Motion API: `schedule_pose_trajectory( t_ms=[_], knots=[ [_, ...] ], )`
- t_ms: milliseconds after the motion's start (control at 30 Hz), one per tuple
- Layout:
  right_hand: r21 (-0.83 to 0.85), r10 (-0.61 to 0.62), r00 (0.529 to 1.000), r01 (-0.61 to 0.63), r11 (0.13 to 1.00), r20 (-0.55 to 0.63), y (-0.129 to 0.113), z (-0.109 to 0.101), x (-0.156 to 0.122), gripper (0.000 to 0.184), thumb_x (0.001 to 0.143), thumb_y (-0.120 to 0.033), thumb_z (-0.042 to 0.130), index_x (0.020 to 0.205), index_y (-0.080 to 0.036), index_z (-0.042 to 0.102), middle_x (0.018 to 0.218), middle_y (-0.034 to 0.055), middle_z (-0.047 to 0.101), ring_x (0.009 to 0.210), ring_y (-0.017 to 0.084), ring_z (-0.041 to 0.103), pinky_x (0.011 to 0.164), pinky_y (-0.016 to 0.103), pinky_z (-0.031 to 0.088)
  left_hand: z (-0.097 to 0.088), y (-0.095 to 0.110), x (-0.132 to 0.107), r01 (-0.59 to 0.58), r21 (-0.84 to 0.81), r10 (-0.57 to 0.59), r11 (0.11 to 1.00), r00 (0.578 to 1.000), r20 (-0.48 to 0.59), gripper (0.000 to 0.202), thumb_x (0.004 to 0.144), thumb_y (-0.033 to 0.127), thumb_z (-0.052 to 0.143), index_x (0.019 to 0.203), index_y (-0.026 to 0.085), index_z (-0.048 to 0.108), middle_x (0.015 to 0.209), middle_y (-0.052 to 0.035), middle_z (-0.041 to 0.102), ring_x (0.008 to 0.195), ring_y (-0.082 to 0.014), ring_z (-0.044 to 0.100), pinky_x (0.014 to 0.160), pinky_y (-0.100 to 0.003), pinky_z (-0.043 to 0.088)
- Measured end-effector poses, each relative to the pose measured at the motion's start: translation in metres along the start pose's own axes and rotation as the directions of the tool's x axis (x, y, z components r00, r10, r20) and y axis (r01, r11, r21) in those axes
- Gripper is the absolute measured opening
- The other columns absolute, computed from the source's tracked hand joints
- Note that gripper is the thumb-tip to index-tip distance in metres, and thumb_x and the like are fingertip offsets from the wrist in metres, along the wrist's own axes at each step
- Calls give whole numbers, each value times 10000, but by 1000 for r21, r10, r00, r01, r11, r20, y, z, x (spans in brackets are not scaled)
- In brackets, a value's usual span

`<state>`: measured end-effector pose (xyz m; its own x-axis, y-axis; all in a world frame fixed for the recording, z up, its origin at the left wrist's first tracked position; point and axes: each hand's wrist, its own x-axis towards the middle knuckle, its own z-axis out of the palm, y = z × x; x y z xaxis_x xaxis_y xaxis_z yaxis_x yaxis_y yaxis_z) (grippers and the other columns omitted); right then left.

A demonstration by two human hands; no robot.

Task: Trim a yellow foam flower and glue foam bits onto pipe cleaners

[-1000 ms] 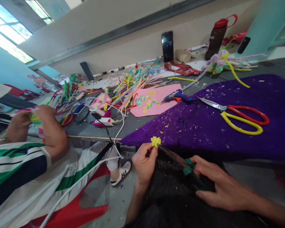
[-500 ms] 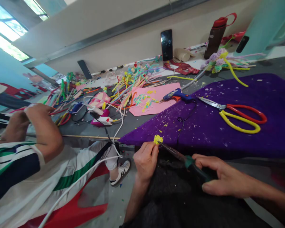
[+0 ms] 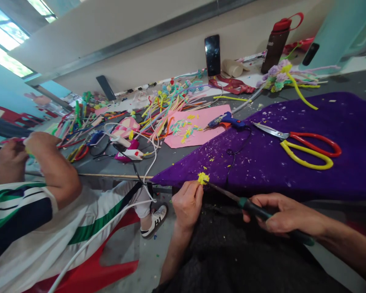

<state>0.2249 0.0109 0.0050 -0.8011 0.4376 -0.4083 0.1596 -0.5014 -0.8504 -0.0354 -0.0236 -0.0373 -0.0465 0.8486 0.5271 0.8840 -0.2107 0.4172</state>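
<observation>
My left hand [image 3: 187, 203] pinches a small yellow fuzzy piece [image 3: 203, 178] at the near edge of the purple cloth [image 3: 293, 162]. My right hand [image 3: 285, 213] is closed round the dark green handle of a thin pointed tool [image 3: 232, 196], whose metal tip meets the yellow piece. Both hands hover over my dark lap, just below the table edge.
Red-and-yellow scissors [image 3: 305, 146] and a blue glue gun [image 3: 225, 120] lie on the cloth. Beyond are a pink sheet [image 3: 198, 126], a heap of coloured pipe cleaners [image 3: 171, 103], cables, a phone [image 3: 212, 55] and a bottle [image 3: 276, 38]. A person in a striped shirt [image 3: 33, 228] works at left.
My right hand has slid back along the tool's handle and risen slightly, levelling the tool. My left hand stays on the yellow piece. The neighbour's hands moved a little left.
</observation>
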Motion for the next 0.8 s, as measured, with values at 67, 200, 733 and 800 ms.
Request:
schedule_pose_trajectory(
  t_ms=[67, 200, 733, 800],
  knots=[
    [-22, -2, 1000, 2, 1000, 2, -2, 0, 0, 389, 659, -444, 626, 923, -158, 622, 618, -42, 453, 496, 74, 348, 467, 206, 271, 1, 0, 0, 7, -16, -7, 1000, 1000, -1, 122, 844, 166, 534, 833, 180, 655, 778, -37, 664, 724, -131, 620, 702, -226, 459],
    [-329, -195, 980, 177, 928, -22, -4, 1, -1, 222, 679, -377, 631, 773, -190, 556, 798, -6, 508, 711, 140, 477, 632, 250, 398, -1, 2, 2, 66, -55, -66, 996, 998, -12, 111, 830, 179, 554, 799, 180, 661, 753, -27, 661, 696, -126, 613, 680, -222, 454],
    [-685, -371, 924, 212, 696, -91, 7, 12, -17, 155, 639, -152, 638, 711, -229, 525, 855, 21, 592, 818, 218, 590, 659, 289, 490, -14, 7, 6, 632, -577, -497, 517, 771, 399, 175, 742, 321, 656, 721, 147, 669, 598, 1, 639, 450, -74, 484, 458, -197, 386],
    [-695, -364, 927, 206, 689, -86, 5, 13, -17, 176, 627, -129, 633, 681, -228, 497, 839, 13, 590, 799, 210, 592, 643, 281, 487, -15, 7, 6, 669, -607, -514, 429, 733, 445, 192, 727, 330, 674, 735, 138, 669, 644, -21, 667, 437, -67, 477, 445, -198, 380]
  ],
)
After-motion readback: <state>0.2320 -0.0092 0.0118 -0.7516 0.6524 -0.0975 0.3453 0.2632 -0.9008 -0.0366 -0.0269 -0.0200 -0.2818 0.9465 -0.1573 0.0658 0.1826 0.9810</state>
